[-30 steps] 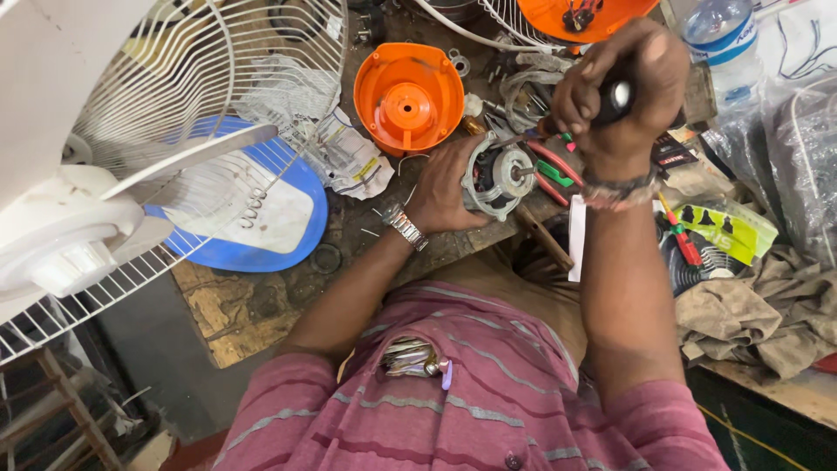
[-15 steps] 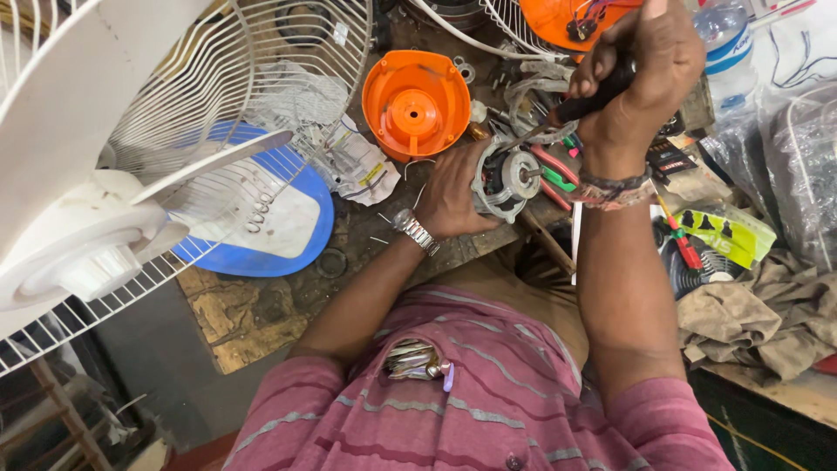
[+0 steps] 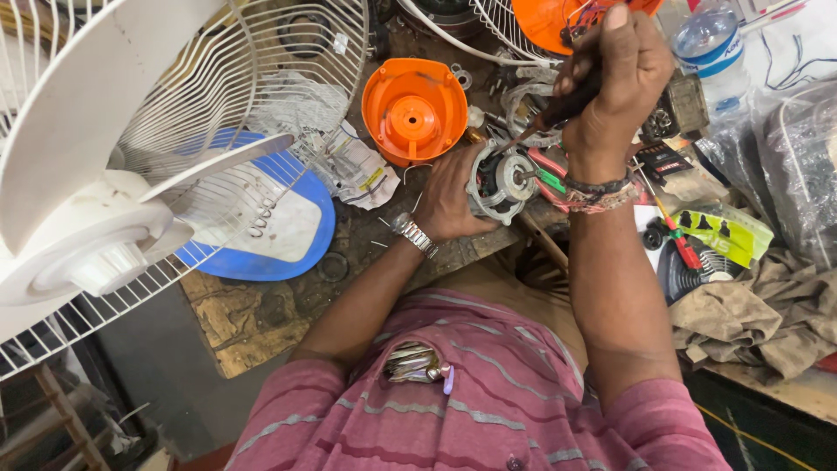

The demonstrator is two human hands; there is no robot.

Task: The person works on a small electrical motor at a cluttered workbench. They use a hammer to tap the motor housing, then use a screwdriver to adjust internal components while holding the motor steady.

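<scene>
- Tabletop: worn wood, cluttered, in a crowded workshop.
- White fan guard, 10 o'clock; blue disc beneath it.
- Orange plastic housing, 12 o'clock, open side up, holding nothing visible.
- Fan motor, centre: your left hand is wrapped around its side.
- Your right hand is closed on a dark-handled screwdriver, tip at the motor.
- Plastic bottle, 1 o'clock; rags, 3 o'clock.

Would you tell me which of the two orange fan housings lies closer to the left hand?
The orange cone-shaped housing beside the wire guard; the left hand is just below it. The other orange housing sits at the top edge.
</scene>
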